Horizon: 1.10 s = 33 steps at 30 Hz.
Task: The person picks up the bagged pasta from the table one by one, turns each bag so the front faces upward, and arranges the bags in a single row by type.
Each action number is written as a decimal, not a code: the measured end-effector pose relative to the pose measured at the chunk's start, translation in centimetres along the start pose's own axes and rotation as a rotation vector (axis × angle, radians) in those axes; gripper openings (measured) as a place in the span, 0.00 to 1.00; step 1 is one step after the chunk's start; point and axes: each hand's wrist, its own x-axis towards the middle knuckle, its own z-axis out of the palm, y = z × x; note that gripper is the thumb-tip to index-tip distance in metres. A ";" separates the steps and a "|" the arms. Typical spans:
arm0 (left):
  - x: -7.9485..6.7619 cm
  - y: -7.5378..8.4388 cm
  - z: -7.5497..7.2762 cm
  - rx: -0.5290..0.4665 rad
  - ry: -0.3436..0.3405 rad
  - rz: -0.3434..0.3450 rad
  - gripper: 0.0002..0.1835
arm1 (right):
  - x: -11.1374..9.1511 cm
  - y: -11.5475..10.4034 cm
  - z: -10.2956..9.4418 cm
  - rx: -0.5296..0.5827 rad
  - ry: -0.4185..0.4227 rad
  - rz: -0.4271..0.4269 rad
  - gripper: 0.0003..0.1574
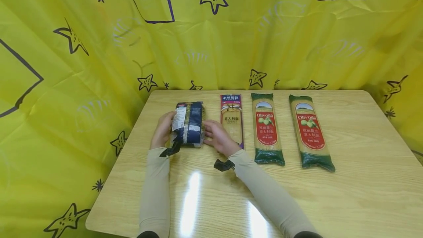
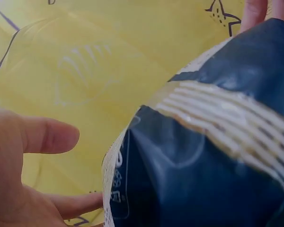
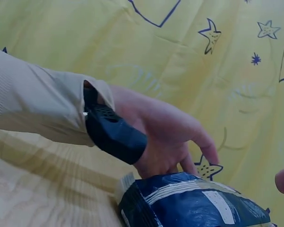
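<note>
A dark blue pasta bag (image 1: 193, 122) with a clear strip and white labels lies at the left of the table. My left hand (image 1: 163, 127) is at its left side, and my right hand (image 1: 218, 135) is at its right. In the left wrist view, the left hand (image 2: 19, 170) has its thumb held off the bag (image 2: 189, 179), while a straight finger reaches the bag's edge. The right wrist view has the right hand (image 3: 165, 130) with loosely bent fingers along the far side of the bag (image 3: 189, 201).
Right of the bag lie a purple-edged spaghetti pack (image 1: 232, 120) and two green-ended spaghetti packs, one nearer (image 1: 267, 127) and one farther right (image 1: 311, 131). They rest on a wooden table (image 1: 363, 179). A yellow curtain (image 1: 231, 47) hangs behind it.
</note>
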 end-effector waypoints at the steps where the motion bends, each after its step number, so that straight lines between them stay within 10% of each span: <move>1: 0.0 -0.1 0.1 -0.004 -0.006 0.007 0.26 | 0.0 -0.1 0.0 0.002 0.012 0.000 0.40; 7: 0.2 -0.3 0.9 -0.032 -0.022 0.028 0.20 | 0.3 -0.4 -0.3 0.039 0.108 -0.009 0.09; 13: 0.2 -0.5 1.2 -0.037 -0.010 0.021 0.26 | 0.4 -0.5 -0.5 0.053 0.088 0.005 0.08; 20: 0.0 -0.1 0.9 0.062 -0.018 -0.014 0.33 | 0.3 -0.7 -0.5 0.147 0.036 0.050 0.44; 33: -1.1 0.9 0.9 0.231 -0.040 0.022 0.35 | 0.1 -0.8 -0.8 0.195 0.063 0.080 0.49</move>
